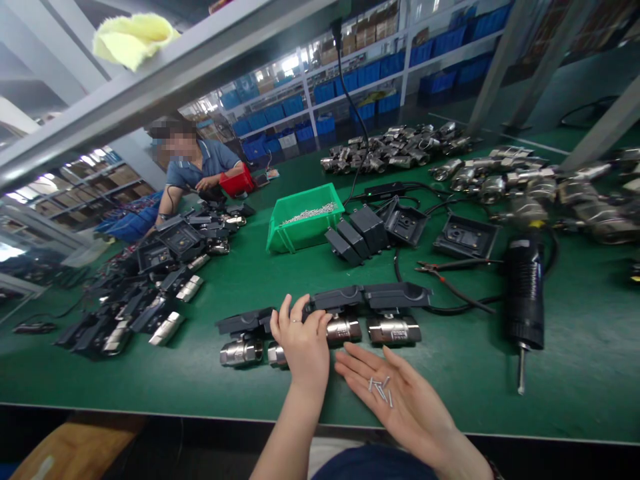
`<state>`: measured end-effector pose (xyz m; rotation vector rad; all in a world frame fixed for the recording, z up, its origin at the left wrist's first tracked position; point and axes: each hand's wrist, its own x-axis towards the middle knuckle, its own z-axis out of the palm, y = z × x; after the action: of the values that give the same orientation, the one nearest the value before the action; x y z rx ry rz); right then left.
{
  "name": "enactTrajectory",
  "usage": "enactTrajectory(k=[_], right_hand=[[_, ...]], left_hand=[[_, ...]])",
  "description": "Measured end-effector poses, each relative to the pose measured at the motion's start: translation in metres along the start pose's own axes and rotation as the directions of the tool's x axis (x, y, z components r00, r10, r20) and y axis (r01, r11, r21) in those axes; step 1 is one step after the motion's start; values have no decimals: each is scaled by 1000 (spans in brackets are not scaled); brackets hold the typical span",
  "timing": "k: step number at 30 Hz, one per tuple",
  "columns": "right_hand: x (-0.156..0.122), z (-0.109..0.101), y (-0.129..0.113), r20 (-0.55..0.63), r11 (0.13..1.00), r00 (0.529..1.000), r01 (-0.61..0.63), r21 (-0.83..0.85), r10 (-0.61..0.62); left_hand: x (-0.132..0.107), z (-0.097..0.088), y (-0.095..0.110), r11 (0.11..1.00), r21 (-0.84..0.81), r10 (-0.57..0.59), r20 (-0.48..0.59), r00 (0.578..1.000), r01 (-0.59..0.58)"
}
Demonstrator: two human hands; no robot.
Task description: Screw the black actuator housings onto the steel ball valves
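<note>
Wearer's hands: two, one left hand (303, 337) and one right hand (407, 403).
Screws (382, 392) in the right hand: about six, their overlap making the count uncertain.
Valve assemblies (395, 330) in the near row: four.
Green bin (280, 237): one.
Grey covers (353, 238) just beside it: three.
Pliers (456, 289): one pair.
Open grey housings (465, 237) near these: two.
Black power screwdriver (524, 293): one.
Red bin (237, 181): one.
Yellow cloth (133, 40): one.
Co-worker (200, 163): one.
</note>
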<state>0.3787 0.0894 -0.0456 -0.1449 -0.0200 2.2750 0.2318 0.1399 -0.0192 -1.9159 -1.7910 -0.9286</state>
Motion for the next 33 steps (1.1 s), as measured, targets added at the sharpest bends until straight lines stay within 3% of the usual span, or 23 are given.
enactTrajectory(k=[9,12,14,16,18,20,22,25,29,33], right_hand=[[1,-3,1,-77,1000,997,7,8,-6],[2,0,0,-115,1000,993,12,21,-10],[2,2,0,-116,999,993,31,35,-27],[2,5,1,-104,997,993,63,42,-58],[1,6,2,-99,996,992,77,32,-74],[1,7,2,-108,997,992,72,15,-70],[2,6,3,-115,998,991,68,8,-67],[3,4,3,-99,998,993,69,7,-68],[3,2,3,-76,998,995,65,27,-63],[3,3,2,-63,997,996,67,32,-65]], left_hand=[[0,3,-2,998,-36,-46,9,999,46],[-1,-7,3,995,-74,-62,-20,998,61],[-6,-19,7,977,-212,18,47,999,-7],[-12,-31,11,918,-384,186,192,964,-100],[-18,-41,14,862,-485,333,330,883,-144],[-21,-44,16,853,-497,395,418,818,-158],[-22,-42,16,857,-487,417,463,782,-168],[-22,-35,16,850,-481,454,460,764,-215],[-23,-31,18,844,-492,443,409,798,-217],[-16,-27,16,888,-450,226,262,938,-88]])
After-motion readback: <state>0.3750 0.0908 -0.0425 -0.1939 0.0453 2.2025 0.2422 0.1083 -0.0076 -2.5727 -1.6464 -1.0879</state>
